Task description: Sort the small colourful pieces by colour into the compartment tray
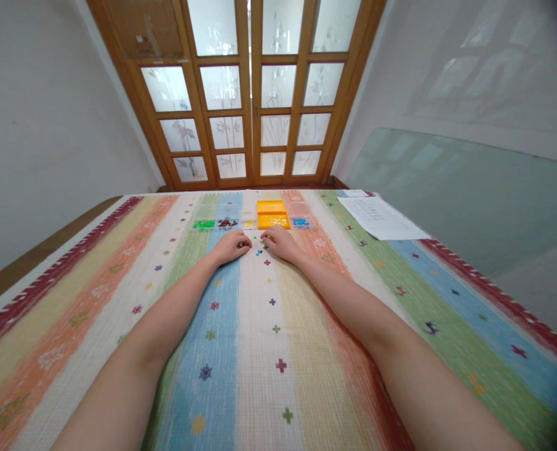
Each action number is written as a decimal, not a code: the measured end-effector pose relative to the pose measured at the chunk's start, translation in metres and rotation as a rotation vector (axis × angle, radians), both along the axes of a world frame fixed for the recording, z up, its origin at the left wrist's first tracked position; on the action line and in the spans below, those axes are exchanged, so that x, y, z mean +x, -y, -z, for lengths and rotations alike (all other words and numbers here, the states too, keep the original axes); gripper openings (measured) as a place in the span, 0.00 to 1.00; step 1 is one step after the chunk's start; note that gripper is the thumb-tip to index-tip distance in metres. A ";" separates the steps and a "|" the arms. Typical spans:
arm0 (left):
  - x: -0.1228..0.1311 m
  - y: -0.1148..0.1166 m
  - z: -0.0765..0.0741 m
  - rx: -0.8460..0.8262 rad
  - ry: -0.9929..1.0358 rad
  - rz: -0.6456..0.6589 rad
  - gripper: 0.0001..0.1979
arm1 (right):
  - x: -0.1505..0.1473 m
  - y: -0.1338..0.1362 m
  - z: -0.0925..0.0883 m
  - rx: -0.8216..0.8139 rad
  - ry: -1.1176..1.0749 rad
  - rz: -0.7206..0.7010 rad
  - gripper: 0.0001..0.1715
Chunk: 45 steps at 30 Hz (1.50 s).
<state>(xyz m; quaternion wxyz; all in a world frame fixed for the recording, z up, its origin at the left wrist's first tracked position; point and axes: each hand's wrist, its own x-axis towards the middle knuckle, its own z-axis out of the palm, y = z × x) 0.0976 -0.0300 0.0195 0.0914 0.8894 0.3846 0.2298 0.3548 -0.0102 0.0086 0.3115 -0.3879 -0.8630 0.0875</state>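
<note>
My left hand (pixel 231 246) rests on the striped cloth with its fingers curled together. A small dark bit shows at its fingertips, too small to name. Opposite it, my right hand (pixel 280 243) is also closed, its fingertips bent down to the cloth; what they pinch, if anything, is hidden. Between the hands lie a few tiny blue pieces (pixel 258 253) and a tiny green piece (pixel 255 237). Just beyond is an open orange box (pixel 273 207) with small white pieces (pixel 277 221) inside. Blue pieces (pixel 300 222) fill a clear box to its right.
Left of the orange box, clear open boxes hold green pieces (pixel 204 224), dark brown pieces (pixel 227 223) and yellow pieces (pixel 248 223). A printed paper sheet (pixel 377 216) lies at the far right. The patterned tablecloth (pixel 260 376) covers the table. Wooden glazed doors (pixel 250 113) stand behind.
</note>
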 end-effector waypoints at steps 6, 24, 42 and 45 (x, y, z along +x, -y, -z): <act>0.005 0.001 -0.001 0.000 0.059 -0.106 0.09 | 0.000 0.001 0.000 -0.010 0.013 -0.014 0.11; -0.084 -0.039 0.013 0.014 0.673 -0.948 0.20 | 0.000 0.009 -0.010 0.064 0.106 -0.031 0.11; -0.037 -0.019 -0.002 -0.128 0.079 -0.090 0.11 | 0.000 0.010 -0.013 0.078 0.110 -0.067 0.12; -0.034 -0.017 -0.005 -0.128 0.059 -0.031 0.10 | -0.001 0.011 -0.013 0.057 0.107 -0.064 0.12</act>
